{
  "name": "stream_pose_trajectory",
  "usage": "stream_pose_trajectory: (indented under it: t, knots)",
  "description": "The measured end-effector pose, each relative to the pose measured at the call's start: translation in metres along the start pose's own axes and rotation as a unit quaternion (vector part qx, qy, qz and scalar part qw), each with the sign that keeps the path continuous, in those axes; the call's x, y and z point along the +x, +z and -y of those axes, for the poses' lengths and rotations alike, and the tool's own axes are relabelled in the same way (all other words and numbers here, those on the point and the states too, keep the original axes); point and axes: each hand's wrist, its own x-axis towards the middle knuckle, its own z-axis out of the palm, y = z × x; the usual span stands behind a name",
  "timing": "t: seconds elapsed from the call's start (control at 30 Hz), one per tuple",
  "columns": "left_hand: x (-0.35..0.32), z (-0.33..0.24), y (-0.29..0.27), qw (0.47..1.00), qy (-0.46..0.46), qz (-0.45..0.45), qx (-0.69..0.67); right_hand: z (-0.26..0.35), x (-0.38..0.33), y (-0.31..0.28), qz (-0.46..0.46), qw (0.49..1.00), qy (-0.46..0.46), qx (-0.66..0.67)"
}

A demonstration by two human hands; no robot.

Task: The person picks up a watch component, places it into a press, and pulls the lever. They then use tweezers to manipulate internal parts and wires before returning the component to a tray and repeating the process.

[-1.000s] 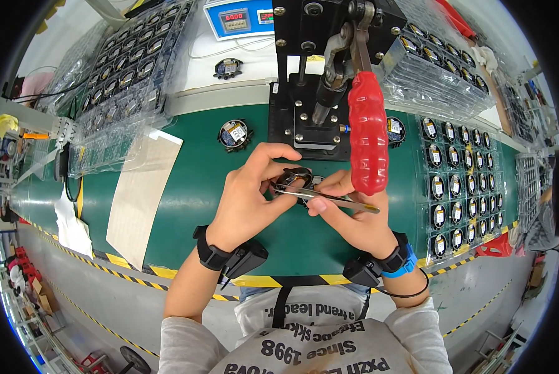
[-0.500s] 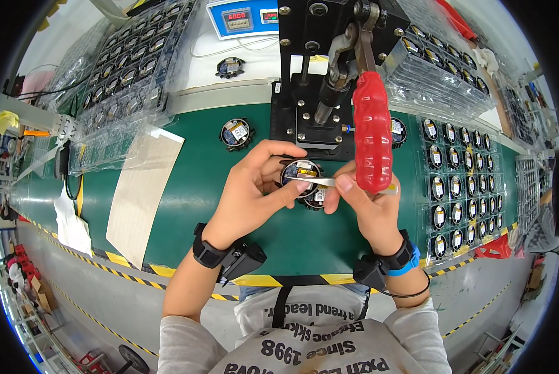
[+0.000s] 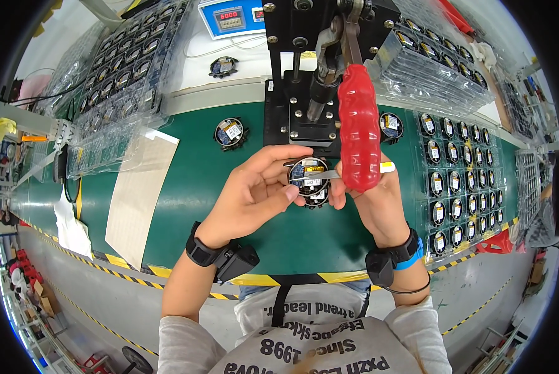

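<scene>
Tweezers [image 3: 329,175] on round part [image 3: 309,174]

- Open green mat [image 3: 211,187] lies to the left of the left hand [image 3: 254,193]; only a flat pale sheet [image 3: 139,187] and one round part [image 3: 231,132] sit there, well apart.
- Directly beyond both hands stands the black press [image 3: 304,75], closing the way forward.
- The red press handle [image 3: 359,128] hangs down just in front of the right hand [image 3: 373,199], blocking a rise on that side.
- Right of the right hand, a tray of round parts [image 3: 460,181] fills the mat up to its edge.
- Stacked clear trays [image 3: 105,87] crowd the far left; more trays [image 3: 435,68] crowd the far right.
- The near mat between the forearms and the striped table edge [image 3: 304,278] is bare.
</scene>
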Motion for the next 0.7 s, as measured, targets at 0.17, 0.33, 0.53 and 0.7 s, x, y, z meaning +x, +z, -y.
stream_pose_trajectory:
  t: [0.17,0.33,0.53,0.7]
  knots:
    - [0.0,0.0,0.0009,1.0,0.007,-0.003,0.003,0.0009,-0.0003,0.0006,-0.002,1.0,0.012,-0.005]
    - [0.0,0.0005,0.0019,1.0,0.013,-0.009,0.017,0.0005,-0.0011,0.0001,-0.003,1.0,0.012,-0.01]
    - [0.0005,0.0065,0.0029,0.999,0.019,-0.017,0.029,0.0017,-0.0015,-0.0006,-0.009,1.0,0.013,-0.026]
    - [-0.0001,0.0085,0.0028,0.999,0.017,-0.019,0.03,0.008,-0.0001,0.0049,-0.022,0.999,0.005,-0.028]
